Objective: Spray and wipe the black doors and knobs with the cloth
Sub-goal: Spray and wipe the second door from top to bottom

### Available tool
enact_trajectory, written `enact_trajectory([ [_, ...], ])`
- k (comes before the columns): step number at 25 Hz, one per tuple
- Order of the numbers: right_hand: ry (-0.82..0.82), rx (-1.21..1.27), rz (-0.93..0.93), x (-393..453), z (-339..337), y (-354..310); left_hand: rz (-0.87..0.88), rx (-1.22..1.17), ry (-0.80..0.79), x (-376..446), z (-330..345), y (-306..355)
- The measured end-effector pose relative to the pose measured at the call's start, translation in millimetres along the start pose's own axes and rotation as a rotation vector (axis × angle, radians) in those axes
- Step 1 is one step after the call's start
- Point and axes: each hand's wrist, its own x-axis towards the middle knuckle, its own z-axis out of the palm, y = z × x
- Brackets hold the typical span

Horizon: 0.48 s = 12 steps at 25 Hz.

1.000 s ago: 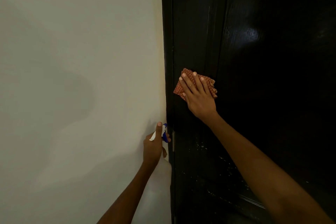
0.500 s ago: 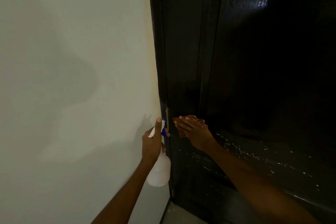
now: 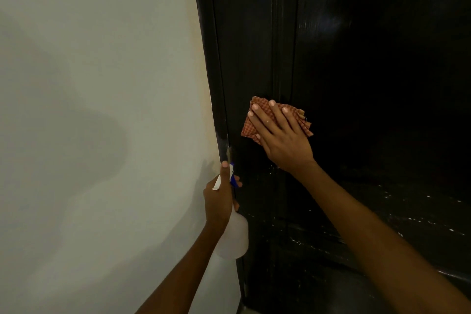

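A tall black door (image 3: 369, 84) fills the right half of the view, with white spray droplets on its lower part. My right hand (image 3: 283, 140) lies flat on the door near its left edge and presses a folded orange checked cloth (image 3: 257, 120) against the wood. Lower and to the left, my left hand (image 3: 220, 196) grips the neck of a white spray bottle (image 3: 233, 239) with a blue and white trigger head, held beside the door frame (image 3: 216, 84). No knob is visible.
A plain pale wall (image 3: 96, 109) takes up the left half, meeting the black frame. A strip of light floor (image 3: 246, 310) shows at the bottom below the door.
My right hand has slid the cloth back up the door from its lower position beside the bottle half a second ago. The left hand with the bottle has stayed put.
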Motion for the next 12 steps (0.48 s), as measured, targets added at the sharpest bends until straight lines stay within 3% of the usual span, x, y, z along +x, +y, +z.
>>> enact_trajectory([
  [5, 0.052, -0.095, -0.023, -65.6, 42.5, -16.9, 0.061, -0.056, -0.016, 16.8, 12.0, -49.4],
  [12, 0.32, -0.187, 0.11, -103.0, 77.2, -19.8, 0.375, -0.092, -0.08, 34.1, 37.2, -102.5],
])
